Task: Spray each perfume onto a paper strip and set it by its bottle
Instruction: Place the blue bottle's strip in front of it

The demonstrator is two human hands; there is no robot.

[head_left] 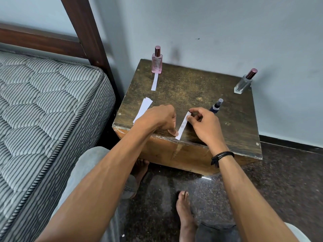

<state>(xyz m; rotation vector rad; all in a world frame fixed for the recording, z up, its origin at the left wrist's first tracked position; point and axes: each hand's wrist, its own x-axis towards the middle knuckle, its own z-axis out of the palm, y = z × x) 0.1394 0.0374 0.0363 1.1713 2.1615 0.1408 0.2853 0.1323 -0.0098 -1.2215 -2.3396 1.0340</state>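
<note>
A white paper strip (183, 125) lies near the front edge of the wooden table (192, 88). My right hand (203, 124) pinches its far end. My left hand (160, 117) presses a fingertip beside its near end. A dark blue spray bottle (216, 106) stands just behind my right hand. At the back left stands a pink bottle (157, 61) with a strip (154, 82) laid in front of it. A clear bottle (244, 82) with a dark red cap stands at the back right. A stack of spare strips (144, 107) lies at the table's left edge, partly under my left wrist.
A striped mattress (43, 110) and a dark wooden bed post (87, 32) are close on the left. The wall runs behind the table. My bare feet (183, 210) rest on the dark speckled floor in front of it.
</note>
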